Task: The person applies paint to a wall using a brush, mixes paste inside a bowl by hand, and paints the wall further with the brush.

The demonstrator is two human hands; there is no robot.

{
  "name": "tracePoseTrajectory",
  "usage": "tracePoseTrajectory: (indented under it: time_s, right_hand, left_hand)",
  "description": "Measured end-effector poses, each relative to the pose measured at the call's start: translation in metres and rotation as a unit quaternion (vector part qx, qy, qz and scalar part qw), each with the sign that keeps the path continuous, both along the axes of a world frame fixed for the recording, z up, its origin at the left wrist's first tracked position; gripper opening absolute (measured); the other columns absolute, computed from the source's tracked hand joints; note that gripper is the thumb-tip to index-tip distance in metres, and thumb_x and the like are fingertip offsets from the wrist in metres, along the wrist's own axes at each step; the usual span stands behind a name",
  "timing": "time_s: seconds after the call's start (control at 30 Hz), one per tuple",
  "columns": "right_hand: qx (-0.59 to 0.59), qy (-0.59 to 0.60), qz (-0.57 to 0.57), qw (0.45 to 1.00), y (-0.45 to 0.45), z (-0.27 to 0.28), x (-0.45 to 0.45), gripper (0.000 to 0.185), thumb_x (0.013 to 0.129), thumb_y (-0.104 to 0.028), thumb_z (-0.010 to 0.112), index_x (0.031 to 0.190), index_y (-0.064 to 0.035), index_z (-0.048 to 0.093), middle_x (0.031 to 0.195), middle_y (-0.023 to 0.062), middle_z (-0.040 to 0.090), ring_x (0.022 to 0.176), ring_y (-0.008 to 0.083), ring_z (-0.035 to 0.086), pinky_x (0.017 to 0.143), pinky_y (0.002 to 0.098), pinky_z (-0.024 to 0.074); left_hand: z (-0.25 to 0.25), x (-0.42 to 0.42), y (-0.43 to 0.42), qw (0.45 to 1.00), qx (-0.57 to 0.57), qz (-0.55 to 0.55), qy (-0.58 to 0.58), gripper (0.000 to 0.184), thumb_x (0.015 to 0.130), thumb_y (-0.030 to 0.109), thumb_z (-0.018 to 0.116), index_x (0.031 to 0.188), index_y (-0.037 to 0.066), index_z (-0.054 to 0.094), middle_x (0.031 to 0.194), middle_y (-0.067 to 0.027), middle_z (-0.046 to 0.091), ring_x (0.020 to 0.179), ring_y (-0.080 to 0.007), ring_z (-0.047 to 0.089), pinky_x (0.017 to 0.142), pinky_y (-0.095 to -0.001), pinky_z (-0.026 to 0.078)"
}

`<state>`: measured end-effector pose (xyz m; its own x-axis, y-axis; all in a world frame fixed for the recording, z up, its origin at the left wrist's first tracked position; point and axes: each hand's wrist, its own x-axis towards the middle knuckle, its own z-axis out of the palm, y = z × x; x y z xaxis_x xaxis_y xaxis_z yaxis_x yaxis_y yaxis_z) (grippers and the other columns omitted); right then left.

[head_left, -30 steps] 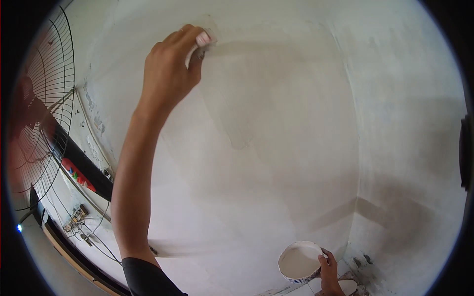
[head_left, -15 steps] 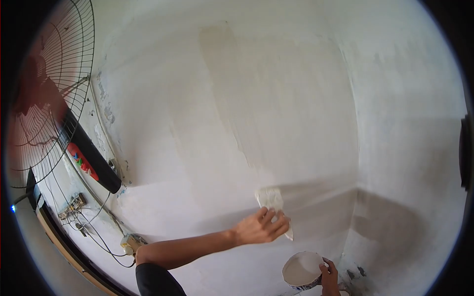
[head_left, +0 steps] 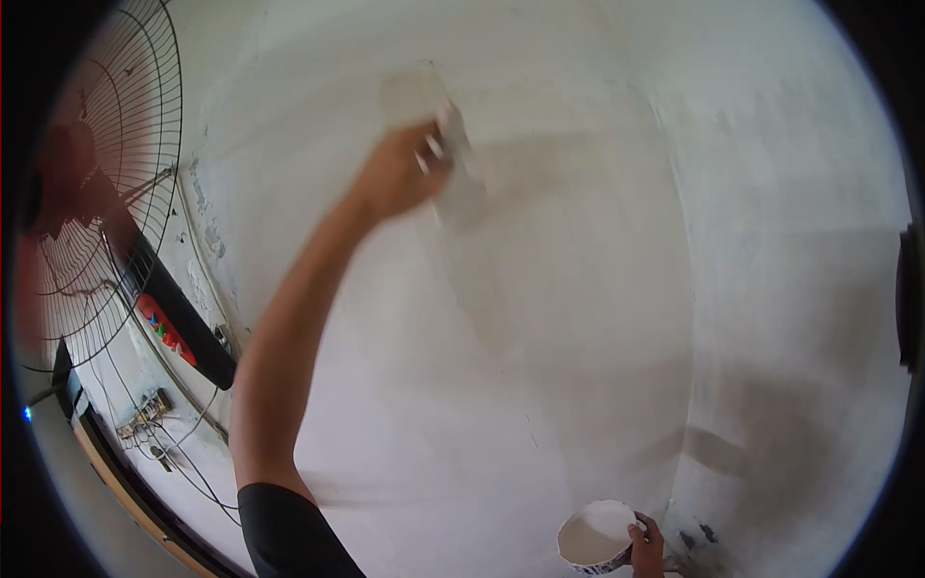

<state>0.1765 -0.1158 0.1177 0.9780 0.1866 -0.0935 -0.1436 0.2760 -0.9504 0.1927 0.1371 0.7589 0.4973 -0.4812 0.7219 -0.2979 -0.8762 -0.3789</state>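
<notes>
My left hand (head_left: pixel 405 169) is raised against the upper part of the wall (head_left: pixel 559 270), its fingers closed around a flat, white-smeared scraper (head_left: pixel 445 120). Motion blur and the hand hide most of that tool. A damp-looking, darker strip (head_left: pixel 409 91) of coating runs down the wall beside it. Low at the right, my right hand (head_left: pixel 648 549) grips the rim of a round tub (head_left: pixel 597 538). The tub's outside is dark and patterned, and its inside looks white; how full it is I cannot tell.
At the left stands a fan (head_left: pixel 120 106) with a wire cage and a dark column (head_left: pixel 188 323) bearing coloured buttons. Loose wires and an electrical fitting (head_left: pixel 145 414) hang on the wall below. A wall corner (head_left: pixel 690 385) runs down the right side.
My left hand has swept up and left along the wall with the scraper, from low near the tub to the upper wall. The tub in my right hand has shifted slightly.
</notes>
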Motion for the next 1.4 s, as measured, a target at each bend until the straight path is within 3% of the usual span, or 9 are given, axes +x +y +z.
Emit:
tracePoseTrajectory:
  time_s: [0.13, 0.3, 0.5, 0.57, 0.67, 0.83, 1.07, 1.23, 1.4]
  right_hand:
    - [0.002, -0.066, -0.054, 0.996, 0.005, -0.001, -0.001, 0.032, 0.095, -0.020, 0.062, 0.124, -0.0088, 0.062, 0.071, -0.0009, 0.057, 0.057, 0.0066, 0.046, 0.049, 0.0246, 0.0376]
    - [0.009, -0.052, -0.062, 0.997, -0.002, 0.011, -0.007, 0.031, 0.095, -0.019, 0.061, 0.124, -0.0098, 0.062, 0.067, -0.0033, 0.052, 0.053, 0.0063, 0.042, 0.046, 0.0236, 0.0338]
    - [-0.017, -0.043, -0.063, 0.997, -0.021, 0.015, -0.014, 0.032, 0.095, -0.022, 0.062, 0.124, -0.0095, 0.062, 0.064, -0.0037, 0.046, 0.052, 0.0073, 0.039, 0.046, 0.0250, 0.0328]
    - [-0.078, 0.009, -0.073, 0.994, -0.028, 0.023, -0.014, 0.038, 0.086, -0.018, 0.061, 0.122, -0.0067, 0.062, 0.088, 0.0088, 0.058, 0.079, 0.0158, 0.055, 0.072, 0.0287, 0.0454]
    - [-0.017, -0.061, -0.089, 0.994, -0.027, -0.008, -0.015, 0.033, 0.095, -0.025, 0.062, 0.124, -0.0088, 0.062, 0.069, -0.0029, 0.048, 0.055, 0.0074, 0.040, 0.047, 0.0248, 0.0328]
    - [-0.001, -0.035, -0.074, 0.997, -0.040, 0.005, -0.023, 0.036, 0.095, -0.028, 0.061, 0.125, -0.0072, 0.061, 0.076, -0.0015, 0.050, 0.061, 0.0080, 0.042, 0.050, 0.0247, 0.0343]
    - [-0.065, 0.048, -0.111, 0.991, -0.045, 0.025, -0.022, 0.037, 0.086, -0.016, 0.059, 0.121, -0.0058, 0.062, 0.087, 0.0065, 0.056, 0.081, 0.0139, 0.052, 0.074, 0.0266, 0.0419]
    - [-0.053, 0.021, -0.107, 0.993, -0.041, 0.030, -0.018, 0.036, 0.087, -0.016, 0.058, 0.121, -0.0049, 0.062, 0.088, 0.0051, 0.055, 0.084, 0.0142, 0.052, 0.078, 0.0285, 0.0426]
    - [-0.016, 0.021, -0.116, 0.993, -0.036, 0.034, -0.022, 0.036, 0.087, -0.016, 0.058, 0.121, -0.0044, 0.062, 0.090, 0.0058, 0.057, 0.084, 0.0145, 0.053, 0.079, 0.0291, 0.0432]
  left_hand:
    - [0.081, -0.005, -0.021, 0.990, 0.028, 0.023, -0.140, 0.028, 0.081, 0.007, 0.058, 0.107, 0.001, 0.065, 0.097, -0.0143, 0.070, 0.083, -0.0277, 0.066, 0.077, -0.0372, 0.051]
    - [0.069, 0.006, -0.030, 0.950, 0.141, 0.046, -0.275, 0.028, 0.081, 0.007, 0.062, 0.109, 0.007, 0.064, 0.094, -0.0094, 0.070, 0.082, -0.0275, 0.066, 0.075, -0.0403, 0.051]
    - [-0.079, 0.031, -0.011, 0.878, 0.404, 0.067, -0.250, 0.022, 0.078, 0.014, 0.064, 0.100, 0.013, 0.063, 0.099, -0.0059, 0.061, 0.081, -0.0251, 0.063, 0.071, -0.0414, 0.048]
    - [-0.151, 0.024, -0.018, 0.882, 0.425, 0.042, -0.200, 0.018, 0.080, 0.018, 0.063, 0.098, 0.012, 0.064, 0.098, -0.0060, 0.060, 0.084, -0.0214, 0.061, 0.074, -0.0382, 0.051]
    - [-0.243, 0.009, -0.023, 0.909, 0.412, 0.003, -0.069, 0.025, 0.078, 0.017, 0.063, 0.102, 0.012, 0.063, 0.103, -0.0066, 0.061, 0.085, -0.0197, 0.062, 0.073, -0.0347, 0.051]
    - [-0.303, -0.011, -0.033, 0.959, 0.258, -0.024, 0.110, 0.020, 0.078, 0.011, 0.062, 0.098, 0.008, 0.059, 0.088, -0.0047, 0.060, 0.069, -0.0164, 0.059, 0.064, -0.0343, 0.042]
    - [-0.126, -0.022, 0.005, 0.998, -0.003, 0.057, 0.019, 0.030, 0.070, 0.005, 0.071, 0.100, 0.006, 0.066, 0.090, -0.0124, 0.068, 0.084, -0.0315, 0.064, 0.076, -0.0410, 0.046]
    - [0.037, -0.048, 0.029, 0.982, 0.011, 0.038, -0.187, 0.025, 0.083, 0.005, 0.061, 0.108, 0.003, 0.066, 0.093, -0.0122, 0.071, 0.080, -0.0220, 0.067, 0.074, -0.0352, 0.050]
    - [0.071, -0.062, 0.024, 0.941, 0.078, 0.056, -0.324, 0.024, 0.085, 0.007, 0.064, 0.108, 0.009, 0.066, 0.100, -0.0100, 0.071, 0.087, -0.0253, 0.068, 0.075, -0.0378, 0.050]
